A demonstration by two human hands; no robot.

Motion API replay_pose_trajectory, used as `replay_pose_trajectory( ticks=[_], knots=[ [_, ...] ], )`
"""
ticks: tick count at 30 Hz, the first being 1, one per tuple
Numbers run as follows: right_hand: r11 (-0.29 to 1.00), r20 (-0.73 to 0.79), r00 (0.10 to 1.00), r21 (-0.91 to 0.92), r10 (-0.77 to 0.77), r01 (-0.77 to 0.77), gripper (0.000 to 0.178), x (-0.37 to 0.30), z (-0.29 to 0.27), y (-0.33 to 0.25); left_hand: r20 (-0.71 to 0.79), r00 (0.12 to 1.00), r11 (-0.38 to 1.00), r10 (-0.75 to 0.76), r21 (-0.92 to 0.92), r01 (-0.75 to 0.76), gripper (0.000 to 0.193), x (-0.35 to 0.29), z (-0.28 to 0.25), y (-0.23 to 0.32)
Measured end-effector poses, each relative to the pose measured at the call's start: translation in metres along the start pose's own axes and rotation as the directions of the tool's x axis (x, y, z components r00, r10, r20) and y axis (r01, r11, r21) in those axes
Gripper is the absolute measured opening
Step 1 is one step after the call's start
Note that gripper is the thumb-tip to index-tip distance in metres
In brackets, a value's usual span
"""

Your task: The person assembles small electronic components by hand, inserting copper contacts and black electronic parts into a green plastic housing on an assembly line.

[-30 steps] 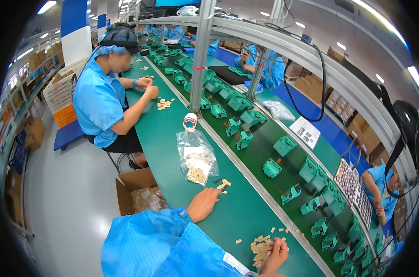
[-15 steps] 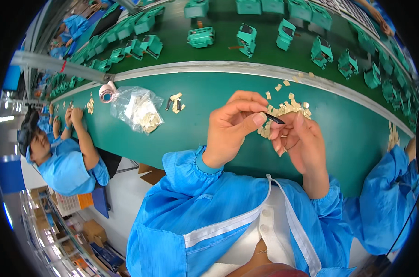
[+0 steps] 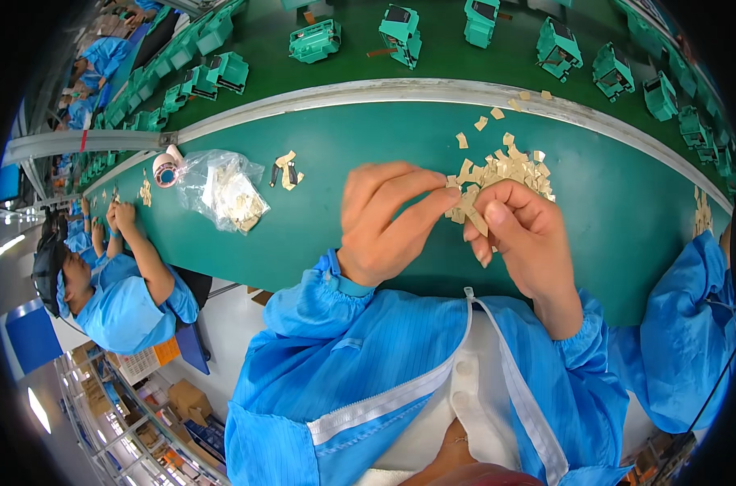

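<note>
Both of my hands meet over the green table (image 3: pixel 319 235). A small flat beige forked piece (image 3: pixel 474 220), perhaps backing paper, sits in the pinch of my right hand (image 3: pixel 530 243), between thumb and forefinger. My left hand (image 3: pixel 388 219) has its thumb and forefinger closed at the upper left end of the same piece. Whether a black part lies behind it, I cannot tell. Just beyond my fingers spreads a loose pile of small beige pieces (image 3: pixel 509 168), with several strays toward the rail.
To the left lie a clear plastic bag (image 3: pixel 226 194) holding beige pieces, a tape roll (image 3: pixel 165 172), and several beige and black bits (image 3: pixel 287 172). A metal rail (image 3: pixel 368 91) borders the line of green units (image 3: pixel 315 40). Co-workers sit at left (image 3: pixel 129 304) and right (image 3: pixel 684 324).
The narrow black piece between my fingers no longer shows; a beige forked piece shows there now. My left hand has shifted slightly left and down, and the whole view has moved.
</note>
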State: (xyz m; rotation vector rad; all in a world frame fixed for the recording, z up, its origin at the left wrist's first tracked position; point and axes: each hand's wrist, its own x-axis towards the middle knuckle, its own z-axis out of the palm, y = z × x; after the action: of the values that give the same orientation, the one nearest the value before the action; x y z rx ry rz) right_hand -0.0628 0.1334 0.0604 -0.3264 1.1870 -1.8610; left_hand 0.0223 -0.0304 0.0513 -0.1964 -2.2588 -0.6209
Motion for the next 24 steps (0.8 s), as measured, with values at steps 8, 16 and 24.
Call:
replay_pose_trajectory(
  ticks=[8,16,24],
  knots=[
    [0.964,-0.026,0.999,-0.266,-0.02,0.012,0.004,-0.004,0.002,-0.002,0.088,0.992,0.996,0.089,0.016,-0.09,0.034,-0.005,-0.007,-0.003],
    [0.895,-0.023,0.981,-0.415,-0.19,0.164,0.017,-0.015,-0.004,0.011,-0.116,0.987,0.993,0.109,0.057,-0.103,0.025,-0.014,0.01,0.015],
    [0.817,-0.053,0.917,-0.475,-0.396,0.326,0.015,0.003,-0.003,0.016,-0.005,0.998,0.997,0.07,-0.044,-0.07,0.025,-0.01,0.01,0.005]
  ],
)
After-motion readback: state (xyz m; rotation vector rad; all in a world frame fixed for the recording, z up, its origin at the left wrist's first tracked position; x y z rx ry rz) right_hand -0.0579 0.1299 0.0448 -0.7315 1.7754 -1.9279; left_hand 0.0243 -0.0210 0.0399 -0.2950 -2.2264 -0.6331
